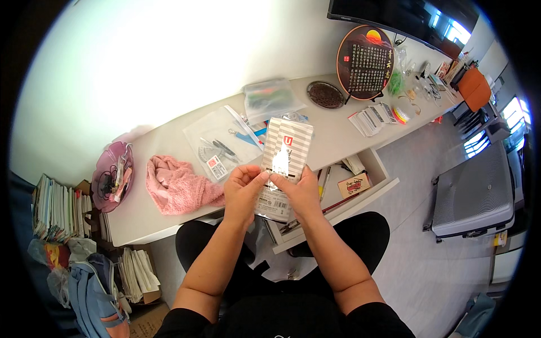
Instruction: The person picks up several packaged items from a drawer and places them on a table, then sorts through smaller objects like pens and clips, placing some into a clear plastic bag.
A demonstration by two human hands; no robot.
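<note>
- Black sleeves [183,322] nearest, at the lower edge; bare forearms [211,265] run from them up to both hands.
- Left hand [241,191]: narrow pinch on the striped packet [288,149], fingers curled, thumb toward the front.
- Right hand [302,194]: holding the same packet by its right side, thumb laid across the front, its tip just beside the left thumb tip.
- Packet position: between both hands, raised in front of the table [332,135]; grey-beige and white bands, red square mark, bright glare along the middle. Whether its top is sealed: cannot tell.
- Just right of and below the right hand: open drawer [387,188], containing a small box with a printed picture [354,185] and other items, partly hidden by the hand.
- Left of the left hand: crumpled pink cloth [177,186]; farther left, purple bowl [100,194] with small items inside.
- Beyond the left hand, on the table: clear pouch [197,128], dark pens and a protractor seen through it. Farther beyond: second pouch [270,97], green contents blurred.
- Beyond the right hand, to its right: card stacks [369,120], dark oval dish [326,94], round plaque [365,65] upright on a stand.
- Well right of the right hand: grey suitcase [473,191] on the floor.
</note>
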